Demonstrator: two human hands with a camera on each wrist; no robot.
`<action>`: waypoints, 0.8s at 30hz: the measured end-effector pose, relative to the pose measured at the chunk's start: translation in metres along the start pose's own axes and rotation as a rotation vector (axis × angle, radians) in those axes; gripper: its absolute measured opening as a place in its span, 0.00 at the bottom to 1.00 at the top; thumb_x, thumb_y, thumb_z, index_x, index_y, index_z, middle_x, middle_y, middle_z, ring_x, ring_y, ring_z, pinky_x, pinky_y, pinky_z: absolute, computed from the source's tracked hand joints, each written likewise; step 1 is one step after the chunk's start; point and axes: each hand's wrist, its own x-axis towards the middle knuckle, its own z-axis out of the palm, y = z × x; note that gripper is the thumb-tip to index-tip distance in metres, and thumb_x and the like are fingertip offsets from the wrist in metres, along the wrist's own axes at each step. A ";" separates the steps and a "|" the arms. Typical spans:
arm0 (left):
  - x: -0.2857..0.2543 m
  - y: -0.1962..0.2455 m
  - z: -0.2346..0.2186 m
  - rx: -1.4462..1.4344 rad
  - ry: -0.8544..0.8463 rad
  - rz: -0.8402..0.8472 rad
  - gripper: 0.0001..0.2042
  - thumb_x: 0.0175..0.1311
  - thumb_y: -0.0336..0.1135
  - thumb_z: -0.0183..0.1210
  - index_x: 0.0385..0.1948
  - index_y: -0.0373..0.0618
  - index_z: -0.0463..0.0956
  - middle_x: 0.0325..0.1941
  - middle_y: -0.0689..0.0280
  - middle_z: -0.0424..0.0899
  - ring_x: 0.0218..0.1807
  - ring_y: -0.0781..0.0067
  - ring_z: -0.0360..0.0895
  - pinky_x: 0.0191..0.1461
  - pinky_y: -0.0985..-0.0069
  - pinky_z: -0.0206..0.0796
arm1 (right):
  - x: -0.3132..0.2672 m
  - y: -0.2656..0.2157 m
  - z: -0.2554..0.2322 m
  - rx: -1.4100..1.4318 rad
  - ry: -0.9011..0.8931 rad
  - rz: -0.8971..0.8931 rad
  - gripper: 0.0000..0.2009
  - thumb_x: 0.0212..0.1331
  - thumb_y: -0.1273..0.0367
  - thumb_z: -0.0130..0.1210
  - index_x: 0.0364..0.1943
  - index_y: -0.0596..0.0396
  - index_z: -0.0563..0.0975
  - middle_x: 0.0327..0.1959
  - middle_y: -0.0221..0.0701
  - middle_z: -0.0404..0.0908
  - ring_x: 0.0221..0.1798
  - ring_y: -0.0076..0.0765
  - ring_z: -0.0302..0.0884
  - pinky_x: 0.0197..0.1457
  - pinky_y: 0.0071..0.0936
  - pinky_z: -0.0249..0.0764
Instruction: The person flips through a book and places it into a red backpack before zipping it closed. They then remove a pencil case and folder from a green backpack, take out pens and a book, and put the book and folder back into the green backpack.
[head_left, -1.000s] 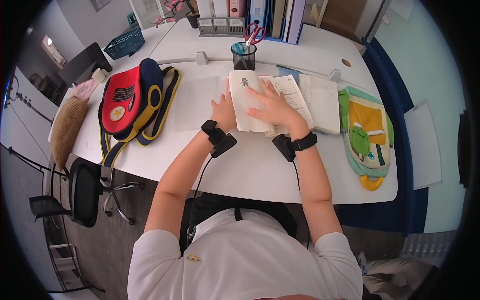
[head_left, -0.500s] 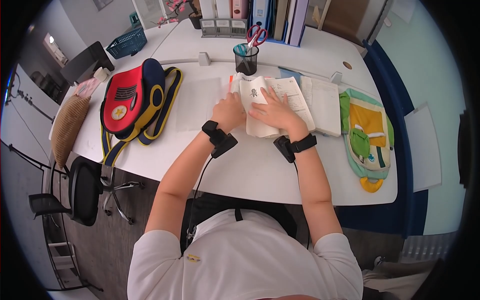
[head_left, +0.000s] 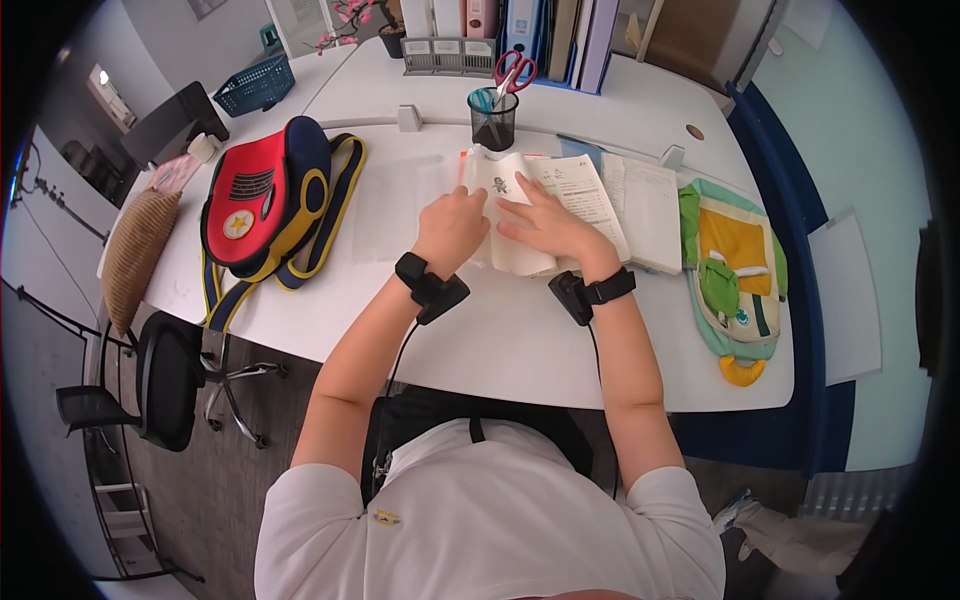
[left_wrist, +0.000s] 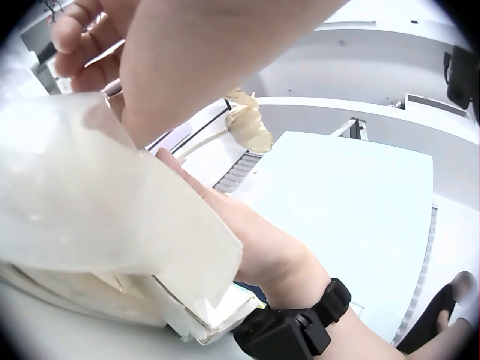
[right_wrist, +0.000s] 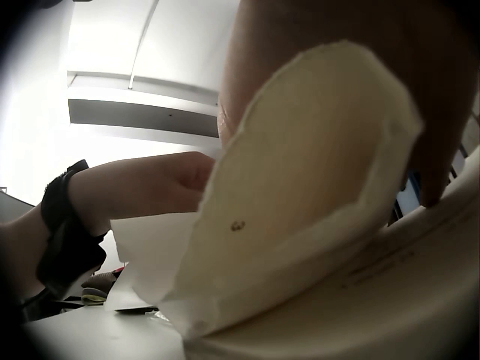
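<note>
An open book point(head_left: 582, 192) lies on the white desk, its left page point(head_left: 512, 245) bowed up and bearing a small drawn figure. My right hand point(head_left: 550, 224) rests on that page with fingers spread. At the book's left edge, my left hand point(head_left: 450, 228) pinches a translucent plastic cover point(left_wrist: 71, 191) with curled fingers. Large in the left wrist view, this cover bulges in front of my right hand point(left_wrist: 251, 232). In the right wrist view a curled page point(right_wrist: 300, 172) rises close to the camera, with my left hand point(right_wrist: 154, 187) behind it.
Right of the book lie another book point(head_left: 650, 215) and a green-and-yellow bag point(head_left: 735, 265). A red-and-navy backpack point(head_left: 250, 195) stands left, near a clear sheet point(head_left: 390, 205) on the desk. Behind are a mesh pen cup point(head_left: 493, 120) with scissors point(head_left: 515, 72) and several binders point(head_left: 520, 30).
My left hand has gone from relaxed fingers beside the book to a curled grip at its left edge, then drawn slightly toward me. The raised page has shifted right; my right hand stays on it.
</note>
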 end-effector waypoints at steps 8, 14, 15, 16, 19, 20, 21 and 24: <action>0.000 -0.002 -0.004 -0.049 -0.041 0.125 0.07 0.53 0.31 0.49 0.20 0.39 0.74 0.26 0.56 0.75 0.29 0.54 0.75 0.34 0.62 0.68 | 0.001 0.005 -0.001 0.172 0.048 -0.094 0.32 0.50 0.43 0.53 0.58 0.41 0.70 0.71 0.41 0.43 0.74 0.45 0.31 0.72 0.42 0.40; -0.004 -0.001 -0.015 -0.084 -0.140 0.145 0.08 0.51 0.34 0.52 0.20 0.40 0.75 0.26 0.58 0.74 0.31 0.56 0.74 0.35 0.64 0.67 | -0.004 0.001 -0.004 -0.063 -0.080 -0.156 0.29 0.46 0.43 0.55 0.53 0.39 0.76 0.71 0.41 0.43 0.75 0.44 0.28 0.70 0.56 0.31; -0.007 0.000 -0.014 -0.099 -0.147 0.157 0.08 0.51 0.34 0.53 0.21 0.40 0.75 0.26 0.58 0.74 0.31 0.57 0.74 0.35 0.64 0.66 | -0.003 -0.001 -0.001 -0.091 -0.085 -0.157 0.29 0.46 0.43 0.55 0.52 0.37 0.76 0.71 0.40 0.43 0.75 0.44 0.28 0.70 0.58 0.29; -0.009 0.001 -0.014 -0.114 -0.154 0.168 0.07 0.50 0.34 0.53 0.21 0.40 0.75 0.26 0.59 0.73 0.32 0.58 0.74 0.35 0.65 0.66 | -0.003 -0.003 0.002 -0.118 -0.103 -0.145 0.27 0.48 0.43 0.53 0.52 0.35 0.76 0.71 0.40 0.43 0.75 0.44 0.28 0.70 0.58 0.29; -0.015 0.001 -0.012 -0.171 -0.203 0.291 0.06 0.49 0.33 0.55 0.24 0.42 0.76 0.26 0.60 0.72 0.34 0.60 0.72 0.37 0.67 0.66 | -0.001 -0.009 0.008 -0.175 -0.139 -0.113 0.24 0.52 0.42 0.48 0.52 0.29 0.75 0.72 0.39 0.42 0.75 0.43 0.28 0.69 0.60 0.27; -0.016 -0.001 -0.011 -0.193 -0.224 0.347 0.05 0.49 0.32 0.55 0.26 0.43 0.77 0.26 0.60 0.71 0.35 0.60 0.71 0.38 0.67 0.65 | 0.000 -0.010 0.009 -0.179 -0.140 -0.104 0.23 0.54 0.43 0.46 0.52 0.28 0.75 0.72 0.38 0.42 0.75 0.43 0.28 0.69 0.60 0.27; -0.018 -0.002 -0.011 -0.205 -0.251 0.378 0.05 0.49 0.32 0.56 0.27 0.43 0.77 0.27 0.60 0.71 0.36 0.60 0.70 0.39 0.68 0.65 | 0.000 -0.010 0.010 -0.183 -0.142 -0.096 0.22 0.56 0.43 0.43 0.52 0.26 0.75 0.72 0.38 0.42 0.75 0.43 0.28 0.69 0.61 0.27; -0.022 -0.005 -0.011 -0.220 -0.307 0.445 0.06 0.49 0.31 0.57 0.29 0.45 0.77 0.29 0.61 0.71 0.38 0.60 0.69 0.42 0.69 0.65 | 0.001 -0.009 0.013 -0.279 -0.118 -0.095 0.21 0.60 0.44 0.39 0.53 0.26 0.73 0.72 0.37 0.42 0.75 0.43 0.28 0.69 0.61 0.28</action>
